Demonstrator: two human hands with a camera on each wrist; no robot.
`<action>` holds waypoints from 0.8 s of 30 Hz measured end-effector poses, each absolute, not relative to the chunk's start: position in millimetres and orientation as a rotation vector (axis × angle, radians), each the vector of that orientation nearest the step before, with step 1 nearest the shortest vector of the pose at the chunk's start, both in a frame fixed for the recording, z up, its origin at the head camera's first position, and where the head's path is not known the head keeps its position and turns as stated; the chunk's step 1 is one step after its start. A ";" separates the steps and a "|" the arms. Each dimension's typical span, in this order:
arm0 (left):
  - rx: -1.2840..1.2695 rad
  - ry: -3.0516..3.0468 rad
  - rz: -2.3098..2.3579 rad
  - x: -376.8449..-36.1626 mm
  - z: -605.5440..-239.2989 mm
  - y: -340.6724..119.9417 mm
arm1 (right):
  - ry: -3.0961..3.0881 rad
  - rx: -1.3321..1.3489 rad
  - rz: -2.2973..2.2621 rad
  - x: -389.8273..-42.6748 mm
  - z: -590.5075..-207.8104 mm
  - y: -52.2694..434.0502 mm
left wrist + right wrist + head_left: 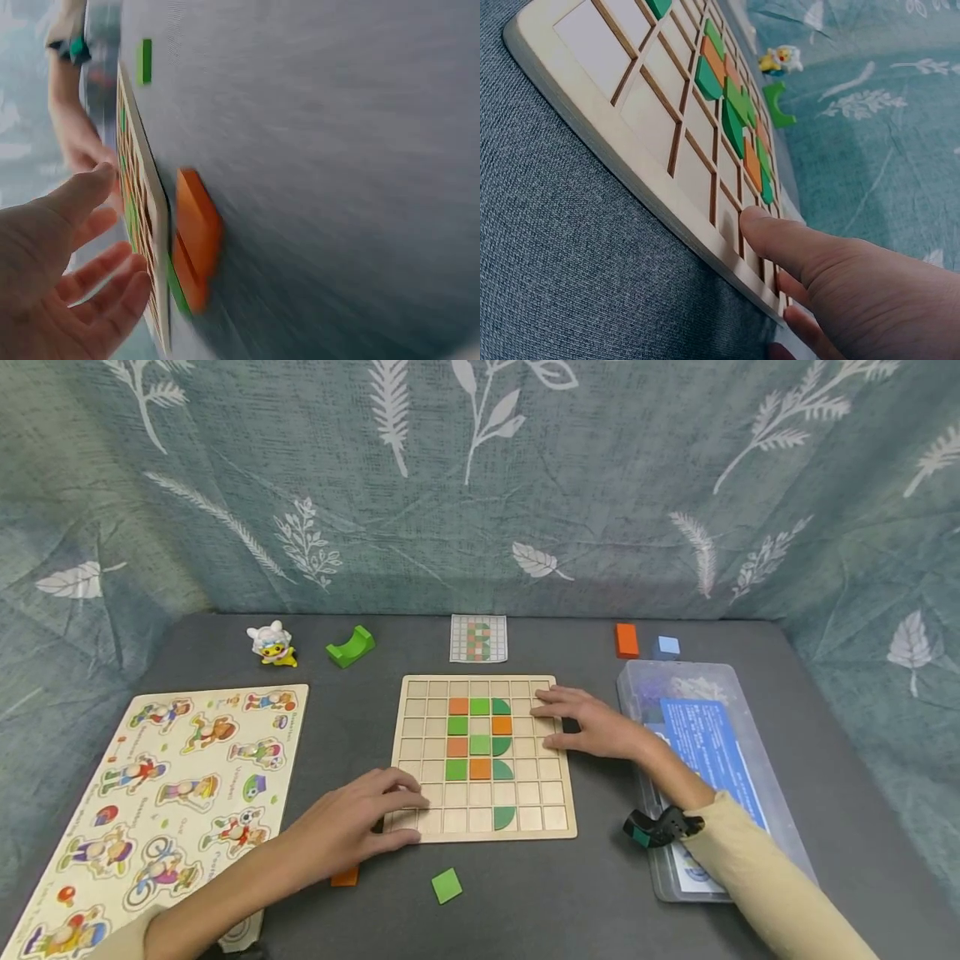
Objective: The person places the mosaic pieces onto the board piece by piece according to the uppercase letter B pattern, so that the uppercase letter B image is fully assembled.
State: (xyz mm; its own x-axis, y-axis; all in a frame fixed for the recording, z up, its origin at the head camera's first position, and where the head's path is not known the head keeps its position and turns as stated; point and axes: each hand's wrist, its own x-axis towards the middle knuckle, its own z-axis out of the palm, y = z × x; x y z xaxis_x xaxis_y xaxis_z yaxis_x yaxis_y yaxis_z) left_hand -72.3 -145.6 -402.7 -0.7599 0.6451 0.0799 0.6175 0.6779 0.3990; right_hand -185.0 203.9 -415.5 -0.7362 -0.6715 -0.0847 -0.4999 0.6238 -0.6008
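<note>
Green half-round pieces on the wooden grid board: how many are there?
4. Three sit in one column of the board: top, middle, lower. The fourth is alone in the bottom row. The hands may hide others.

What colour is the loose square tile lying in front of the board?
Green tile, clearest in the head view.

Head view looks down from above; both wrist views skim low, sharing the grid board (483,758).

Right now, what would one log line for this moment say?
left hand: rests on grid board corner | right hand: rests on board's right edge | loose green square tile: on table
</note>
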 end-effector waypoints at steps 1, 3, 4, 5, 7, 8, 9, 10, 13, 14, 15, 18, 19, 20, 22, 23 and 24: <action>0.994 2.837 0.629 -68.1 -402.5 -153.9 | 2.545 -0.943 -0.810 -185.2 -415.1 203.6; 0.875 2.877 0.610 -59.5 -401.9 -167.9 | 2.544 -0.943 -0.803 -185.7 -414.7 203.3; 0.838 2.895 0.597 -55.3 -401.8 -173.8 | 2.545 -0.945 -0.797 -185.8 -414.5 203.0; 0.810 2.911 0.581 -51.5 -401.9 -179.1 | 2.545 -0.946 -0.796 -185.8 -414.1 202.7; 0.782 2.945 0.562 -43.8 -402.4 -187.7 | 2.545 -0.950 -0.793 -185.8 -413.9 202.0; 0.769 2.957 0.549 -40.4 -402.9 -191.1 | 2.544 -0.950 -0.793 -185.7 -413.8 201.8; 0.770 2.970 0.545 -37.3 -403.6 -194.0 | 2.544 -0.949 -0.794 -185.6 -413.8 201.7; 0.767 2.984 0.534 -34.6 -404.5 -196.4 | 2.544 -0.950 -0.796 -185.6 -414.1 201.7; 0.762 3.026 0.540 -28.2 -407.2 -201.1 | 2.545 -0.942 -0.804 -185.5 -414.5 202.0; 0.772 3.041 0.552 -27.0 -408.1 -202.1 | 2.546 -0.941 -0.807 -185.6 -414.5 202.3; 0.787 3.053 0.571 -25.9 -409.1 -203.0 | 2.548 -0.942 -0.807 -185.8 -414.5 202.4; 0.843 3.062 0.652 -22.9 -412.4 -205.5 | 2.548 -0.943 -0.803 -185.9 -413.7 202.1; 0.862 3.047 0.677 -21.7 -413.5 -206.5 | 2.548 -0.944 -0.800 -186.0 -413.7 202.0; 0.879 3.031 0.695 -20.6 -414.5 -207.8 | 2.547 -0.944 -0.799 -186.1 -413.8 201.8; 0.905 2.992 0.720 -19.0 -416.1 -210.0 | 2.546 -0.941 -0.795 -186.2 -414.1 201.7; 0.909 2.973 0.716 -18.3 -416.6 -211.0 | 2.545 -0.940 -0.793 -186.2 -414.2 201.6; 0.900 2.948 0.708 -17.9 -416.6 -212.1 | 2.546 -0.939 -0.791 -186.2 -414.3 201.7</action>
